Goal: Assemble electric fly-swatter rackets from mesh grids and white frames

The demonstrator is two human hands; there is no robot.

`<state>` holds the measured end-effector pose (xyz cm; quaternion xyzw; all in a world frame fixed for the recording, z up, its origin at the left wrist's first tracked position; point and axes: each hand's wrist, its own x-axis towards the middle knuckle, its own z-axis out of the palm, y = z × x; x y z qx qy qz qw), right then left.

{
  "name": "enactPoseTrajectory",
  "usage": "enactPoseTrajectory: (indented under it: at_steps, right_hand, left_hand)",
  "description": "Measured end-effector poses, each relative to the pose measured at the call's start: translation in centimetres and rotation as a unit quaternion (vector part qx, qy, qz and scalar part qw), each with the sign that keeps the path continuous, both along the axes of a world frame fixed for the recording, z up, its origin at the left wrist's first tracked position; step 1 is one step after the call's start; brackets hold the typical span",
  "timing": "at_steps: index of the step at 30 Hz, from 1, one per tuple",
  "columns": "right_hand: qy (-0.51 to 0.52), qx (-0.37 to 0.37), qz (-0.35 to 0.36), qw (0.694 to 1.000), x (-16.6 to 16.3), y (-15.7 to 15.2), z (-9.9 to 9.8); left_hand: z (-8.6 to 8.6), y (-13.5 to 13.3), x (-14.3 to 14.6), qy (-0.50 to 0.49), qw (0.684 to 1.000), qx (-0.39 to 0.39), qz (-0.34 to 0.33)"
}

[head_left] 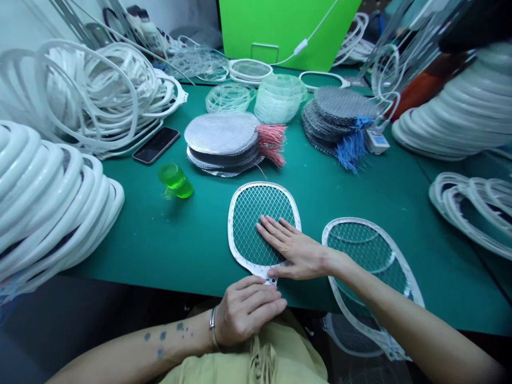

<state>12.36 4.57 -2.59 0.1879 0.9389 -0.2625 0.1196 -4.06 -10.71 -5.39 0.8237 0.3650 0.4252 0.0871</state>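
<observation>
A white-rimmed mosquito swatter head with a diamond-patterned metal mesh lies flat on the green table, its neck towards me at the front edge. My right hand rests on the mesh, palm down with fingers stretched out and the thumb by the neck. At the table's edge, my left hand has its fingers closed together around the neck; its thumb side partly hides what it grips. To the right, a second swatter head with mesh sticks out over the edge, partly behind my right forearm.
Stacked mesh sheets with red wires and others with blue wires stand behind. White frames are piled at left and right. A phone, a green transparent piece and a green box are also there.
</observation>
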Motion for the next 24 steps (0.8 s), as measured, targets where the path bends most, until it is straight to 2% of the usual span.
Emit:
enactPoseTrajectory:
  at_steps: [4,8,10,13,15,18,19,20,21,24]
  right_hand:
    - [-0.012,0.005,0.0,1.0,-0.2,0.0,0.1]
    - [-0.017,0.001,-0.003,1.0,-0.2,0.0,0.1]
    - [-0.013,-0.005,-0.007,1.0,-0.2,0.0,0.0]
    - [-0.018,-0.008,-0.012,1.0,-0.1,0.0,0.0]
    - [-0.021,-0.008,-0.012,1.0,-0.2,0.0,0.1]
    - [-0.023,-0.021,-0.013,0.999,-0.4,0.0,0.6]
    - [-0.027,-0.031,-0.014,0.999,-0.5,0.0,0.7]
    - [-0.032,-0.045,-0.016,0.998,-0.6,0.0,0.9]
    - [-0.035,-0.059,-0.019,0.997,-0.7,0.0,1.0]
    - [-0.028,-0.094,-0.022,0.995,-0.6,0.1,1.4]
  left_hand:
    - [0.1,-0.1,0.2,-0.023,0.999,-0.034,0.022]
    - [0.9,0.1,0.5,-0.069,0.984,-0.16,0.048]
    - [0.8,0.1,0.8,-0.058,0.985,-0.157,0.049]
    - [0.3,0.0,0.9,0.001,0.999,-0.043,0.004]
    - [0.4,0.1,0.3,0.023,0.999,-0.011,-0.029]
    - [1.8,1.3,-1.7,0.044,0.991,-0.08,-0.1]
    - [2.3,1.8,-2.4,0.067,0.986,-0.109,-0.104]
    - [2.7,2.4,-3.2,0.103,0.982,-0.133,-0.082]
    - [2.8,2.9,-3.9,0.147,0.978,-0.146,-0.032]
    - [1.3,4.5,-5.5,0.269,0.949,-0.093,0.136]
